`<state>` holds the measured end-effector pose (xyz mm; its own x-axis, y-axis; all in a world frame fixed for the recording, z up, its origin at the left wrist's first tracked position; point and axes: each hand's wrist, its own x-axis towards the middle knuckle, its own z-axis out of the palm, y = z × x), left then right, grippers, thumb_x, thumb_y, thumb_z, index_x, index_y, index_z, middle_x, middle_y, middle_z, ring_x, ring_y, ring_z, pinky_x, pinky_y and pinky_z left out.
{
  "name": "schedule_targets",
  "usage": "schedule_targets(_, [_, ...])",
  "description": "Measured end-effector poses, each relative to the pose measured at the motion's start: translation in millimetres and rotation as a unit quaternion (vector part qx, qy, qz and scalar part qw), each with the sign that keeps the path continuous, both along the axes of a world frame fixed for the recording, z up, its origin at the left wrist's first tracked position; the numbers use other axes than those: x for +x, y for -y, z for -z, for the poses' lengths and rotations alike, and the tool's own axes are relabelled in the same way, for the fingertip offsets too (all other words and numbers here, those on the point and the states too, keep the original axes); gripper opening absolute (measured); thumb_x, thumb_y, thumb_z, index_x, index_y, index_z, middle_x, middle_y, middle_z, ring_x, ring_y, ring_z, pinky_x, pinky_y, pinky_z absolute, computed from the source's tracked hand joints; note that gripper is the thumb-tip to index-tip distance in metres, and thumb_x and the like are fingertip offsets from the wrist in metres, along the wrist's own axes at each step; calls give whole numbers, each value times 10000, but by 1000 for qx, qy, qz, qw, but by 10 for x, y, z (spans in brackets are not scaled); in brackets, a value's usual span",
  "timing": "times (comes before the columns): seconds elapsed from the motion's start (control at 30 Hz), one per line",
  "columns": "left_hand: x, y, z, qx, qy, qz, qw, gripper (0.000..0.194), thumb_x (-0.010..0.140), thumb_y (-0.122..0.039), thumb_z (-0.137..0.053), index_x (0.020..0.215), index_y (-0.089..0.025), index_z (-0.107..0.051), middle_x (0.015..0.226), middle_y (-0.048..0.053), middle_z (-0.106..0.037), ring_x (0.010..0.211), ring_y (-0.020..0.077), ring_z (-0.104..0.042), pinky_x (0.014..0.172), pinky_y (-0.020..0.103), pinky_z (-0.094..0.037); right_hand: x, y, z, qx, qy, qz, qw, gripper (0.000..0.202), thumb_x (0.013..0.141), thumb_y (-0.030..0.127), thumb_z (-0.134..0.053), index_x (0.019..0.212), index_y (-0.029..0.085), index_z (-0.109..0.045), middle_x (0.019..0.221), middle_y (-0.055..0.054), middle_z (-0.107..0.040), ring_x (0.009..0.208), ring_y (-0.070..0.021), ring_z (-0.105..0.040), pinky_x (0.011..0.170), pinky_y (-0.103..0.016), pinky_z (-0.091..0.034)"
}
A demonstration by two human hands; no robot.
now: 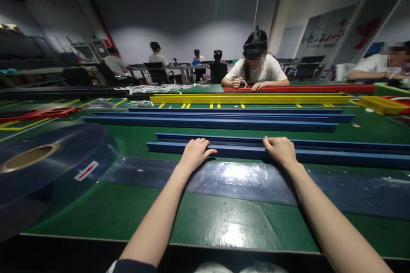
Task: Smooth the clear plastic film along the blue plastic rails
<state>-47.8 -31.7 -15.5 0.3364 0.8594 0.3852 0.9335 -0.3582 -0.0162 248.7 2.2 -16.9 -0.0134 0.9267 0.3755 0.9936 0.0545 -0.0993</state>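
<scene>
A long blue channel strip [237,150] lies across the green table in front of me, running out of view at the right. Near its left end, my left hand [196,152] has its fingers bent over the near wall and its thumb out along the front. Farther right, my right hand [282,150] is closed over the same strip, its other fingers mostly hidden behind the hand. Under my forearms lies a flat band of clear plastic film [211,181], which leads left to a large roll of the film [73,145] with a cardboard core.
Several more blue strips [218,123] lie beyond, then yellow strips [250,99] and red strips [297,88]. A co-worker [256,68] leans over the far side, holding something thin and white. A yellow tray [381,105] stands at the right. The table's near edge [96,240] is close to me.
</scene>
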Motion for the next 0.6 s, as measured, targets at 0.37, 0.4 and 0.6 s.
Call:
schedule_targets(0.37, [-403,114,40,17,-11,-34,999,322,877,-478,-443,902,-197,-598,921,45,-657,900,193,-569,760,297,-352,112,3,-23,-41,-1,4,999,490,871,426,-311,743,218,-736,717,-102,-693,711,-218,-628,563,-271,-353])
schedule_targets(0.4, [-456,117,41,19,-11,-42,999,324,881,-477,-435,897,-199,-599,916,45,-659,898,191,-569,761,297,-351,113,11,-27,-42,1,0,999,488,873,426,-310,746,219,-734,720,-99,-693,712,-217,-628,560,-270,-350])
schedule_targets(0.6, [-611,103,58,26,-21,-66,997,345,878,-496,-427,854,-203,-606,884,41,-663,868,191,-572,749,299,-347,78,56,-61,-36,33,-19,999,483,888,443,-308,746,213,-709,746,-82,-696,713,-202,-628,528,-262,-300])
